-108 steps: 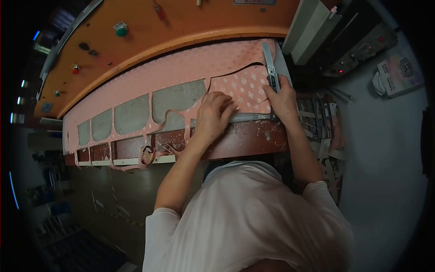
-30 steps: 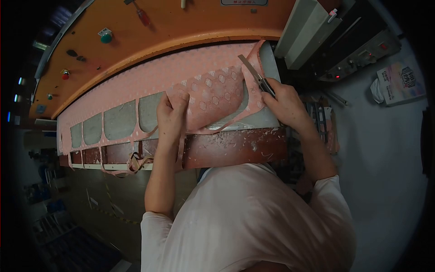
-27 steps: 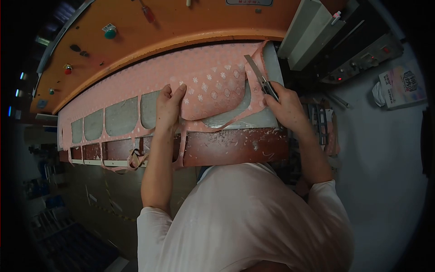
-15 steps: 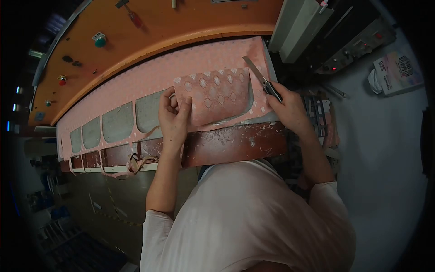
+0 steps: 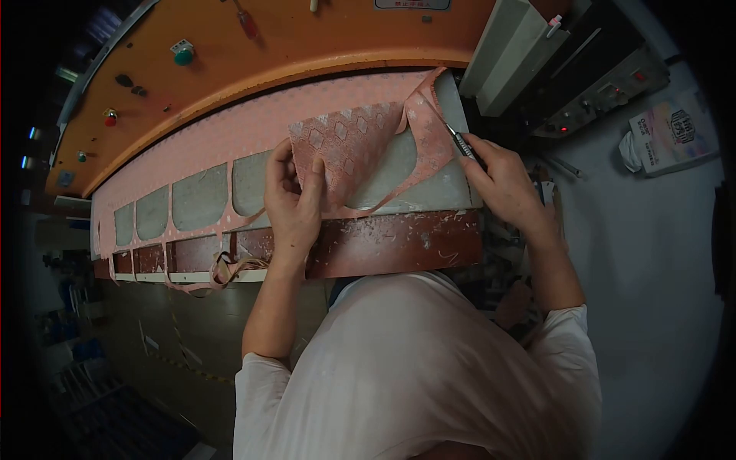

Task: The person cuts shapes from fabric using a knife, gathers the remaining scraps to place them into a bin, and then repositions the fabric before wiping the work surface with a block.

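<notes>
My left hand point(image 5: 296, 208) pinches the left edge of a pink patterned panel point(image 5: 349, 149) between thumb and fingers. This panel is lifted and curled, its right side raised off the grey board point(image 5: 399, 172). In my right hand point(image 5: 506, 184) is a utility knife point(image 5: 464, 146), its long blade pointing up and left. The blade lies against the pink strip of sheet point(image 5: 433, 134) at the board's right end, close to where the panel's upper right corner meets it. Left of my hands the pink sheet point(image 5: 184, 138) has several rounded cut-outs showing grey board.
An orange machine body point(image 5: 307, 34) with buttons runs behind the board. In front lies a brown ledge point(image 5: 391, 245) scattered with scraps, with pink strips point(image 5: 222, 272) hanging over it. A control box point(image 5: 613, 96) and a printed bag point(image 5: 675, 130) are at right.
The panel's right side has been lifted and folded leftward, baring the board beneath. The knife has shifted slightly down and right, and the strip's upper right corner is now raised.
</notes>
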### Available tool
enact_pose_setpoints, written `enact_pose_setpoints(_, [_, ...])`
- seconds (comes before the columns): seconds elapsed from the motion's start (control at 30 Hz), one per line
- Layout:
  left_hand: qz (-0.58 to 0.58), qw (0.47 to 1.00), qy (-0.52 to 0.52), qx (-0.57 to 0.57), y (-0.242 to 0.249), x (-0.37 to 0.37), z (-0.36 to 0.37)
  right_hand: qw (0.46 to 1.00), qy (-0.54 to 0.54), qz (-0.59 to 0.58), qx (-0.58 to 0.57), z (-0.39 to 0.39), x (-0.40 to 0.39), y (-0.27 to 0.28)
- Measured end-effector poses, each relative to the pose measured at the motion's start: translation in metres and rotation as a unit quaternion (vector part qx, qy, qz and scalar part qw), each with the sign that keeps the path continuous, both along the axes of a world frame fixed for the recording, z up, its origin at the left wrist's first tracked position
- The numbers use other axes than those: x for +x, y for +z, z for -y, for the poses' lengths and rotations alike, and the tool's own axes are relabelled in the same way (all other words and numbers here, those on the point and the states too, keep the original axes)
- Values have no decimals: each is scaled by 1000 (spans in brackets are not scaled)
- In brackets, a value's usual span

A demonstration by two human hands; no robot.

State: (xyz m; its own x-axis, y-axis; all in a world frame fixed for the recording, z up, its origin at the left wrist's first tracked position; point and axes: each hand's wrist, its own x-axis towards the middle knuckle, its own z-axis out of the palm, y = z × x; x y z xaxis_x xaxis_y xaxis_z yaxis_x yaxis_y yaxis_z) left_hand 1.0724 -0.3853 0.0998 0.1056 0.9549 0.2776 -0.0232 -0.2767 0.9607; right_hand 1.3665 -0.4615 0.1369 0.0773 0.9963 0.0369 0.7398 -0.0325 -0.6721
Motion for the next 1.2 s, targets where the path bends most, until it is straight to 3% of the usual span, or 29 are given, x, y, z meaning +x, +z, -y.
enact_pose_setpoints(0.13, [-6,1000,-2,21,-5,0,4,968,-88,-229,-49,-7,-23,-19])
enact_pose_setpoints(0.27, [-48,998,0,44,-6,1,9,935,-120,-329,-56,-19,-43,-45])
enact_pose_setpoints(0.37, [-52,997,-3,60,-6,2,11,919,-134,-366,-51,-22,-52,-53])
enact_pose_setpoints(0.77, [-82,991,-32,99,-6,7,17,966,-116,-231,-19,-31,-74,-72])
enact_pose_setpoints(0.87, [-67,990,-11,120,-9,3,19,972,-67,-208,-89,-31,-69,-93])
enact_pose_setpoints(1.0, [-52,991,44,111,12,-13,18,962,-112,-243,50,7,-73,-81])
enact_pose_setpoints(1.07, [12,999,33,-2,16,-27,15,898,-169,-404,47,16,-73,-80])
enact_pose_setpoints(1.1, [18,997,34,-60,13,-37,14,885,-172,-430,49,17,-69,-86])
enact_pose_setpoints(1.2, [-41,996,51,-56,-18,-79,0,861,-149,-485,40,11,-61,-98])
